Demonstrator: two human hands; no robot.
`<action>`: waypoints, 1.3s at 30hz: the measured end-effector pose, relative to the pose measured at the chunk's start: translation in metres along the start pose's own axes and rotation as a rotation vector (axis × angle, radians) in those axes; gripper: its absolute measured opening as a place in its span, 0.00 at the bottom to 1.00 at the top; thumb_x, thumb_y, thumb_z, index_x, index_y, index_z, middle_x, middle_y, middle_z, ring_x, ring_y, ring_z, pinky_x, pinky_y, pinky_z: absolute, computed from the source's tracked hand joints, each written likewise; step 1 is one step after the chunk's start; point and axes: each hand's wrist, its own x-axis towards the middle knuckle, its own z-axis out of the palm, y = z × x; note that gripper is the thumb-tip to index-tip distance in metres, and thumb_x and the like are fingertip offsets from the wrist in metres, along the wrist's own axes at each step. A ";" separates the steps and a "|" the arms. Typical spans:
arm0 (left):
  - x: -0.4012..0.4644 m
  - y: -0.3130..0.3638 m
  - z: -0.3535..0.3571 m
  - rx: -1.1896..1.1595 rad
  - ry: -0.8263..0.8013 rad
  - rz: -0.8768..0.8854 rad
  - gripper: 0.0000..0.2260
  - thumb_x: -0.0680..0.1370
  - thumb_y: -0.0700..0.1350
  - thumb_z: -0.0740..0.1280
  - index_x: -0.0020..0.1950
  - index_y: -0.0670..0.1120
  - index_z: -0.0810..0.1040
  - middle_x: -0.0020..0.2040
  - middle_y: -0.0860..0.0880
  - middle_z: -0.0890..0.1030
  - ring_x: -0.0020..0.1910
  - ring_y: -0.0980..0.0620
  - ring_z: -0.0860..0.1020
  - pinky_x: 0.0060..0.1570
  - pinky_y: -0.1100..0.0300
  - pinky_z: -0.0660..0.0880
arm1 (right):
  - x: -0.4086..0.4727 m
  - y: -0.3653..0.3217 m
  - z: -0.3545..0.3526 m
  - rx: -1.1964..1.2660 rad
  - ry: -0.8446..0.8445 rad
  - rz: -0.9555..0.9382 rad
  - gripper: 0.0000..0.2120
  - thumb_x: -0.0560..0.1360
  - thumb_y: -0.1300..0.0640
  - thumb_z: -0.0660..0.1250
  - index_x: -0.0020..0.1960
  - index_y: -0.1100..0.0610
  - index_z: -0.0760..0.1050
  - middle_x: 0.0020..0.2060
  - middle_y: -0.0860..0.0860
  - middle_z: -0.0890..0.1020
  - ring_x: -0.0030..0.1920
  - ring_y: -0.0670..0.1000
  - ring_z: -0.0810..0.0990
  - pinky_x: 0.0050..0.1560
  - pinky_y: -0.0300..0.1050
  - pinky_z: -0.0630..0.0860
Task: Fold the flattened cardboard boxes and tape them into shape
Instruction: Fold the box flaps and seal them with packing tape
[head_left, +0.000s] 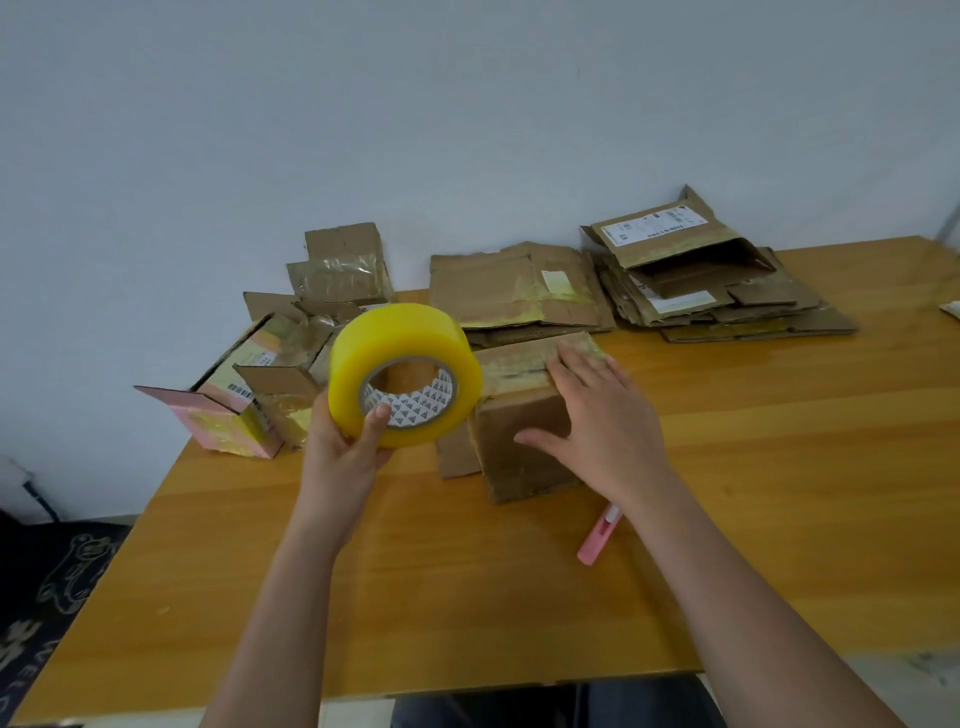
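Yellow tape roll (404, 375) clasped by left hand (345, 441); right hand (597, 410) flat on box (524, 441).

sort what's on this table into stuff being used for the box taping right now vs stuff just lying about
In use: yellow tape roll held by left hand; brown box under right hand.
Lying about: pink cutter, flattened stacks, finished boxes.

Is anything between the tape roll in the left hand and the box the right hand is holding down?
Nothing visible does. The left hand holds the tape roll raised just left of the box, overlapping its left edge in this view. The right hand lies flat on the box's top right part. The pink cutter lies nearer, out of the way.
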 end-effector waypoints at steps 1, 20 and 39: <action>-0.002 -0.003 -0.001 0.019 -0.022 -0.015 0.25 0.74 0.52 0.67 0.70 0.50 0.68 0.62 0.49 0.78 0.61 0.51 0.77 0.55 0.50 0.78 | 0.000 0.000 0.000 -0.003 -0.001 0.000 0.47 0.71 0.25 0.52 0.80 0.55 0.50 0.79 0.52 0.52 0.79 0.50 0.51 0.75 0.47 0.42; 0.010 0.022 0.000 0.788 0.104 0.446 0.31 0.76 0.37 0.70 0.76 0.55 0.64 0.69 0.45 0.69 0.65 0.50 0.68 0.57 0.54 0.70 | 0.005 -0.045 0.015 0.085 0.144 0.065 0.46 0.71 0.25 0.53 0.73 0.59 0.67 0.73 0.55 0.70 0.74 0.54 0.66 0.77 0.58 0.52; 0.009 0.040 0.019 1.140 0.041 0.561 0.35 0.69 0.25 0.66 0.71 0.53 0.72 0.71 0.47 0.72 0.63 0.39 0.69 0.52 0.43 0.75 | 0.008 -0.032 0.015 0.178 0.164 0.007 0.36 0.72 0.28 0.56 0.75 0.45 0.64 0.75 0.51 0.66 0.76 0.53 0.61 0.76 0.57 0.44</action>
